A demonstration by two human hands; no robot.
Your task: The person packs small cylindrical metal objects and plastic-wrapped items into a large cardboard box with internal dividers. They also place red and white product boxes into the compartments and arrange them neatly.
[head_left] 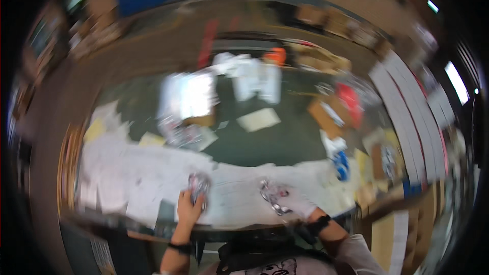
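My bare left hand [189, 209] is closed around a shiny, silvery bundle [199, 182] with reddish spots, low over the white paper sheets [153, 173]. It looks like something in clear plastic, but blur hides its kind. My right hand [299, 203], in a white glove, lies to the right. Its fingertips meet a second shiny bundle [267, 191] with curved silvery pieces and a little red. The right fingers are smeared, so their grip is unclear. Both bundles are near the table's front edge.
Clear plastic bags [188, 97] lie at the table's left. A pale card [259, 119] rests mid-table. Cardboard [326, 119], a red packet [349, 103] and a blue roll-like item [341, 166] are on the right. An orange object [275, 56] stands at the far edge. White stacked sheets [407, 117] border the right side.
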